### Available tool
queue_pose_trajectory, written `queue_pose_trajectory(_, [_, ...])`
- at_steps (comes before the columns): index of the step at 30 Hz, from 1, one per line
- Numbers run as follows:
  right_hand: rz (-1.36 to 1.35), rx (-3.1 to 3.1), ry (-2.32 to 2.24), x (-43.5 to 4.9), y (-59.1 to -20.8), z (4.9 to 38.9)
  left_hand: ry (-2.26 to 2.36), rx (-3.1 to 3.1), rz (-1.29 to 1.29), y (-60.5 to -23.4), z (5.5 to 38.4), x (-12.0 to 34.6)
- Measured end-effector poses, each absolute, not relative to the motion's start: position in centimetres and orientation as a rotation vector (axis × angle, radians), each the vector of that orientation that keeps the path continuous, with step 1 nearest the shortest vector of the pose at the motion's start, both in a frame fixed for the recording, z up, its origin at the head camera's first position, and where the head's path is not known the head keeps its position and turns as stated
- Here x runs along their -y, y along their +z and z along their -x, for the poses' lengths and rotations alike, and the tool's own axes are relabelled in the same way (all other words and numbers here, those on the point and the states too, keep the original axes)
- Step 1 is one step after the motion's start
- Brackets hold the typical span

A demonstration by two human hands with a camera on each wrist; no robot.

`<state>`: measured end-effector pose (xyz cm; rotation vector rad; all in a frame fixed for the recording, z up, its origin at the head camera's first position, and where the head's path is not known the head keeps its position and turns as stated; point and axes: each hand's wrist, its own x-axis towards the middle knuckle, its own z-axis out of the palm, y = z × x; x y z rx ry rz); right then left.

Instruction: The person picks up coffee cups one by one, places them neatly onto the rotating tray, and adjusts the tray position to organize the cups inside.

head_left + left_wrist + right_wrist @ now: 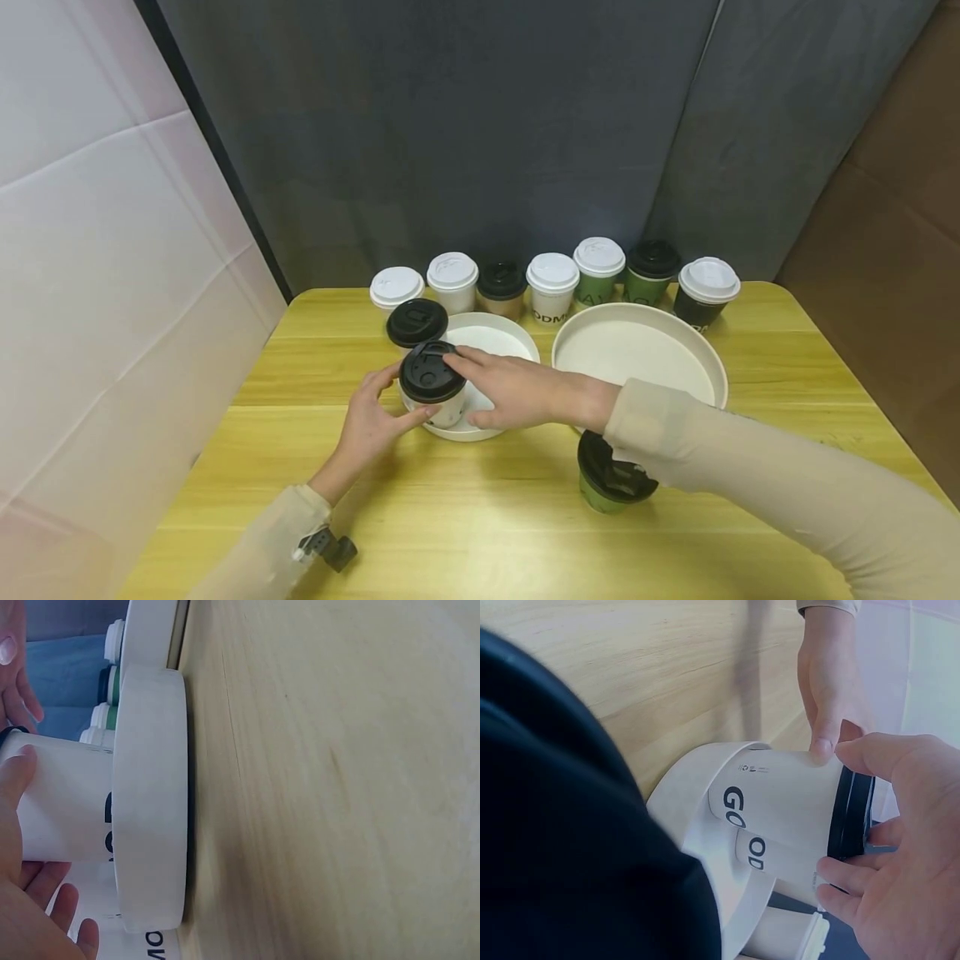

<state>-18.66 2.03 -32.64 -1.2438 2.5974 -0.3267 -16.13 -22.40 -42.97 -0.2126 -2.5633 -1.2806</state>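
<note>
A white paper cup (448,410) with a black lid (431,373) stands upright at the front of a small round white tray (497,333). My left hand (371,423) grips the cup from the left, its thumb along the near side and fingers behind. From the right, my right hand (517,388) touches the black lid with outstretched fingers; in the right wrist view its thumb overlaps the lid's near edge. Dark letters show on the cup's wall (780,787). Another black-lidded cup (417,323) stands close behind it.
A larger cream tray (637,342) lies to the right, partly behind my right forearm. A green cup (600,498) with a black lid stands below that forearm. Several lidded cups line the table's back edge, among them a white-lidded dark cup (705,300). A grey curtain (450,125) hangs behind.
</note>
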Motion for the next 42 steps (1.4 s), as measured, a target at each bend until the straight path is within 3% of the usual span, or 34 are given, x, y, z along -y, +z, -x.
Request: queue_pose_trajectory(42, [1.250,-2.565,-0.289,-1.92,-32.81,18.67,-1.339,2.566,0.273,-43.53,16.27,22.77])
